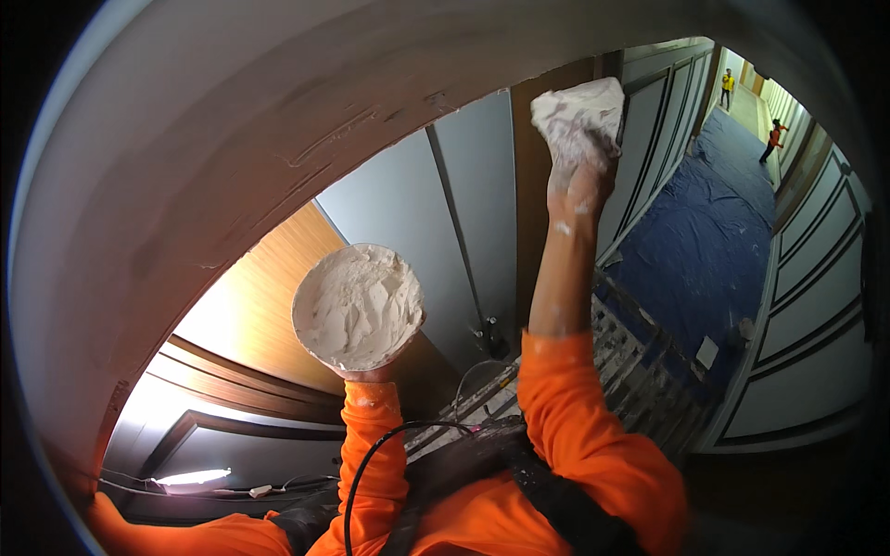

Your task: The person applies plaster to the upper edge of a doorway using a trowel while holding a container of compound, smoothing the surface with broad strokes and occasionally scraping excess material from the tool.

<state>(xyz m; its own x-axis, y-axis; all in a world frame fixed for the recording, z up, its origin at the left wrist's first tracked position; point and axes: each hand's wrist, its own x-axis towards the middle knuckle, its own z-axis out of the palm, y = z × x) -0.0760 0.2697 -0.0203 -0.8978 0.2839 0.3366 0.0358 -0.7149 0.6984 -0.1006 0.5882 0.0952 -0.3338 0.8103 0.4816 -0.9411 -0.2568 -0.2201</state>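
Note:
My left hand (pixel 369 372) holds up a round container (pixel 357 306) heaped with creamy white compound, its fingers mostly hidden beneath it. Raised to the right, my right hand (pixel 581 190) grips a wide blade tool (pixel 577 111) thickly coated in the same white paste, which hides the tool's handle. The tool is near the lower edge of a grey overhead surface (pixel 185 120) with streaks and rough marks. Both orange sleeves show, and white smears mark my hands.
A scaffold platform (pixel 626 352) lies below me, with cables and a lit lamp (pixel 190 477) at lower left. Wood and grey wall panels line the corridor. Its floor has blue sheeting (pixel 691 232); two co-workers (pixel 728 85) (pixel 772 141) stand far down it.

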